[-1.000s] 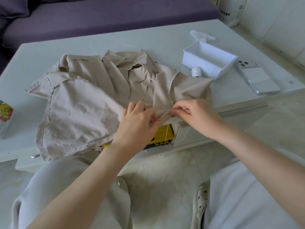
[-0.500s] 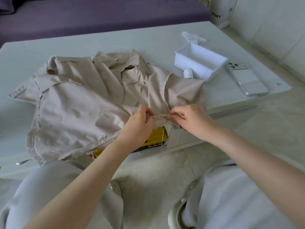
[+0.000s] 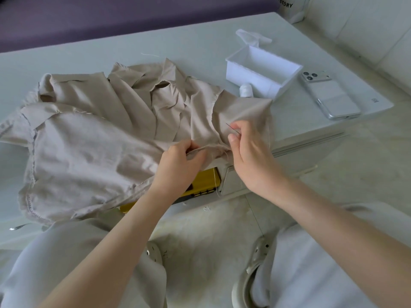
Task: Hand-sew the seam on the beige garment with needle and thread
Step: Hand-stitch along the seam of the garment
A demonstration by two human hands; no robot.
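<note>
The beige garment (image 3: 93, 141) lies crumpled across the pale table (image 3: 189, 38), its near edge hanging over the front. My left hand (image 3: 180, 163) pinches the folded seam edge (image 3: 213, 148) at the table's front. My right hand (image 3: 249, 152) pinches a thin dark needle (image 3: 232, 128) just right of it, the tip pointing up and left over the cloth. A pale thread (image 3: 215, 181) hangs down from the seam in front of a yellow box.
A white open tray (image 3: 287, 74) stands at the back right with a white thread spool (image 3: 245, 90) beside it. A white phone (image 3: 329, 96) lies face down further right. A yellow box (image 3: 204, 183) sits under the table's edge. My knees are below.
My right hand has lifted up and to the right away from my left hand, and the needle now shows between its fingers. My left hand keeps its pinch on the seam.
</note>
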